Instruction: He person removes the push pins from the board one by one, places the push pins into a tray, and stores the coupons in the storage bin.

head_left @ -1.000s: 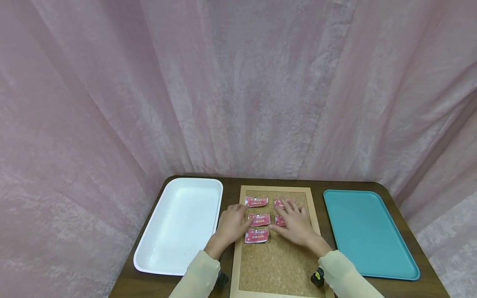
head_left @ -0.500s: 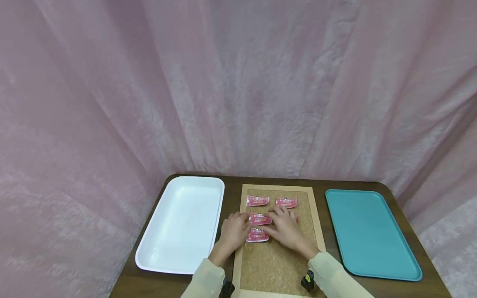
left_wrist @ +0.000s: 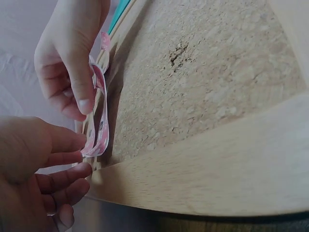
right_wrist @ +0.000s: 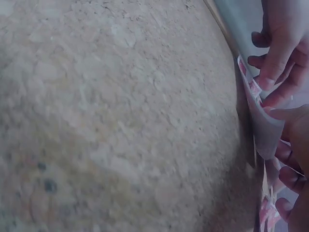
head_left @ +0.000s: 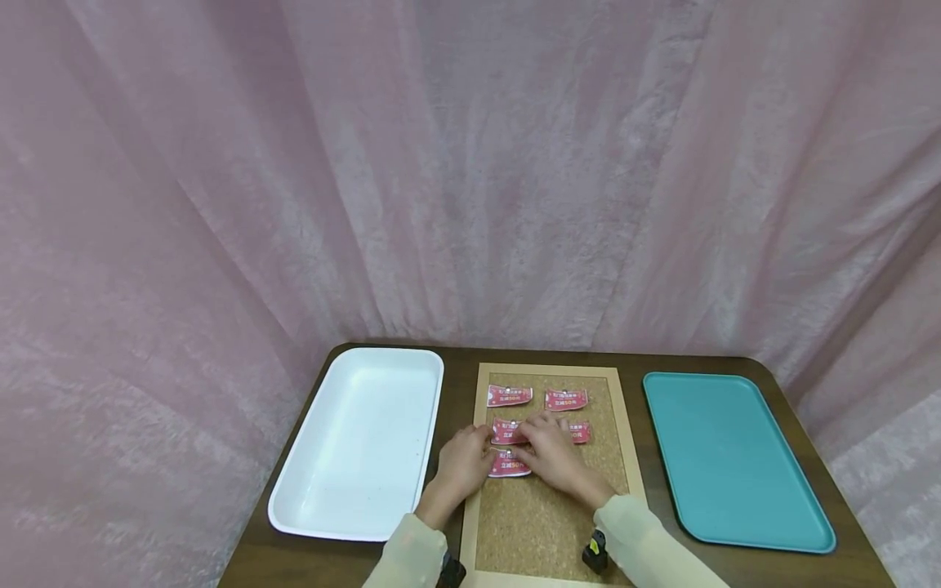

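Red printed paper coupons lie on a wood-framed cork board (head_left: 544, 523), two in the back row, two in the middle and one lower left. My left hand (head_left: 463, 461) is at the left ends of the middle-left coupon (head_left: 504, 432) and the lower coupon (head_left: 507, 465), its thumb and fingertips pinching a paper edge. From the other side my right hand (head_left: 555, 453) covers the middle-left coupon's right end, its thumb by the lower coupon. In the left wrist view the coupons (left_wrist: 104, 140) bow up off the cork between the left hand (left_wrist: 38, 164) and right hand (left_wrist: 72, 53).
A white tray (head_left: 353, 441) stands left of the board and a teal tray (head_left: 735, 457) to its right, on a dark wooden table (head_left: 309, 559). Two coupons (head_left: 510, 396) (head_left: 566, 399) lie at the board's back. Pink curtain hangs behind.
My right hand has moved left and down from the right-hand coupons to the middle-left one, uncovering the right-hand coupons. My left hand has stayed near the left coupons, shifting slightly.
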{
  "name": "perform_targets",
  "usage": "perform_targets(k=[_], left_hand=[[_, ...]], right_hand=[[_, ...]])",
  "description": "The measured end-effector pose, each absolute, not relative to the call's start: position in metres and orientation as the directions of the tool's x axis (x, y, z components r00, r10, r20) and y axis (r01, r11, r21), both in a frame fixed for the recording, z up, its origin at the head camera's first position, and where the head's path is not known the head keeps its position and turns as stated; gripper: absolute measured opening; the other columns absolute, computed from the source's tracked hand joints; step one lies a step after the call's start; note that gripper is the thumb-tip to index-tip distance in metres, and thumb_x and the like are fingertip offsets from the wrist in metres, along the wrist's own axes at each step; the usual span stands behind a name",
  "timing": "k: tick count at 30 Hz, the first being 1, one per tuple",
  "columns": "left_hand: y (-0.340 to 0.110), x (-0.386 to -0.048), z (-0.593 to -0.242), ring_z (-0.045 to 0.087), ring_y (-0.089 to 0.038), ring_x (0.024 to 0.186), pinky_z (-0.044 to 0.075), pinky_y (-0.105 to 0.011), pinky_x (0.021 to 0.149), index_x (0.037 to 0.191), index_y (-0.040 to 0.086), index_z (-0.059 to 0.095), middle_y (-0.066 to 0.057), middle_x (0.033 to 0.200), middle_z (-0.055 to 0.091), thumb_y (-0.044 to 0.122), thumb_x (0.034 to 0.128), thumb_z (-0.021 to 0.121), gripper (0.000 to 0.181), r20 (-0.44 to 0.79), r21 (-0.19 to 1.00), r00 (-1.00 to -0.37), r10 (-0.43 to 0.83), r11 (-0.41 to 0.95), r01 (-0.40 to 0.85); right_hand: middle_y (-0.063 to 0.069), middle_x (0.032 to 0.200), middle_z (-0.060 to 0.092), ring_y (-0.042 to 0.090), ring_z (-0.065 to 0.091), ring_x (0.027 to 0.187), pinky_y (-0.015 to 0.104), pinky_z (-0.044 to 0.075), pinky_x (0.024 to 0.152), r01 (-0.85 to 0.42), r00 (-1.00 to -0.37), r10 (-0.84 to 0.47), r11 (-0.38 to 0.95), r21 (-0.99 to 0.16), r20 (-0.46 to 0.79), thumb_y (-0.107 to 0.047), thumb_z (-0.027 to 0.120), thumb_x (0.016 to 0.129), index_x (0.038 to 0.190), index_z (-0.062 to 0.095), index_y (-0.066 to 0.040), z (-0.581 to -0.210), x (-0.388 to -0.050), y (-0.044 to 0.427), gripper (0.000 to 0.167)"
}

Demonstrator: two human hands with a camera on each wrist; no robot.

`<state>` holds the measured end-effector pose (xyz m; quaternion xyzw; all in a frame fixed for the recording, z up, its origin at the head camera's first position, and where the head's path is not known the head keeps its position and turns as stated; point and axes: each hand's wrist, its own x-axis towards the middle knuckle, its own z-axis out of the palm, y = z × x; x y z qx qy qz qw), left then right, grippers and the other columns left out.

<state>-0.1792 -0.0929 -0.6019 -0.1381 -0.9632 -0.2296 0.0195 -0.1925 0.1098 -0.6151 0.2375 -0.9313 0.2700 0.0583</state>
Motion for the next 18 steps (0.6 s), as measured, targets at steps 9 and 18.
perform_targets(k=[9,18], left_hand=[[-0.091,-0.180,-0.603,0.053,-0.011,0.064,0.042,-0.032,0.055,0.106,0.009,0.074,0.004,0.074,0.062,0.015,0.0927,0.079,0.015,0.076,0.495,-0.961,0.265,0.827,0.267],[-0.093,-0.174,-0.609,0.048,-0.007,0.056,0.039,-0.028,0.050,0.109,0.007,0.072,0.007,0.067,0.056,0.013,0.0946,0.076,0.016,0.050,0.553,-0.960,0.275,0.793,0.255]], right_hand=[[-0.003,0.098,0.071,0.023,0.056,0.106,0.048,0.035,0.089,-0.510,-0.860,-0.440,0.742,-0.435,0.257,-0.020,0.087,0.086,0.095,0.077,-0.019,-0.618,-0.193,0.101,0.013],[-0.007,0.094,0.068,0.018,0.054,0.100,0.043,0.033,0.086,-0.464,-0.885,-0.423,0.767,-0.442,0.194,-0.020,0.085,0.089,0.092,0.077,-0.020,-0.620,-0.192,0.094,0.009]])
